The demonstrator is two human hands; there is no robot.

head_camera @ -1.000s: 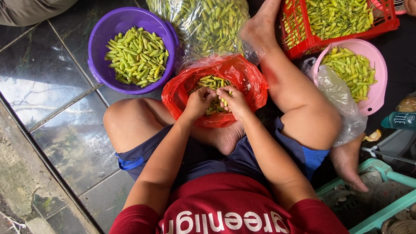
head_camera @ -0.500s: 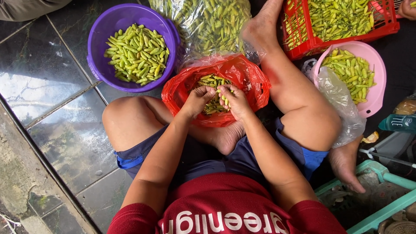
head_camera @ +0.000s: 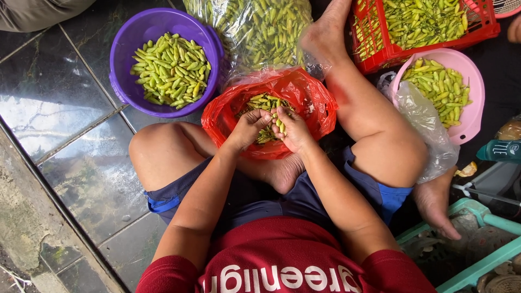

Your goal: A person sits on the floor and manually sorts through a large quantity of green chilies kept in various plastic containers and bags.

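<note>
1. Between the seated person's bent legs, a red plastic bag (head_camera: 304, 100) sits open on the dark tiled floor (head_camera: 49, 97), holding a heap of small green chillies (head_camera: 259, 103).
2. Over the bag's mouth, the left hand (head_camera: 247, 127) and the right hand (head_camera: 293, 130) meet, fingertips nearly touching.
3. Left fingers are curled and pressed together on a single chilli; which part they pinch is too small to tell.
4. Right fingers are also drawn together, nipping at chillies at the top of the heap.
5. Just beside the bag, to the person's left, a purple basin (head_camera: 157, 32) stands filled with loose green chillies.
6. Beyond the red bag lies a clear plastic sack (head_camera: 255, 27) packed with more chillies, touching the bag's rim.
7. To the right, a red crate (head_camera: 380, 54) and a pink bowl (head_camera: 469, 108) each hold chillies; a crumpled clear bag (head_camera: 429, 125) rests against the bowl.
</note>
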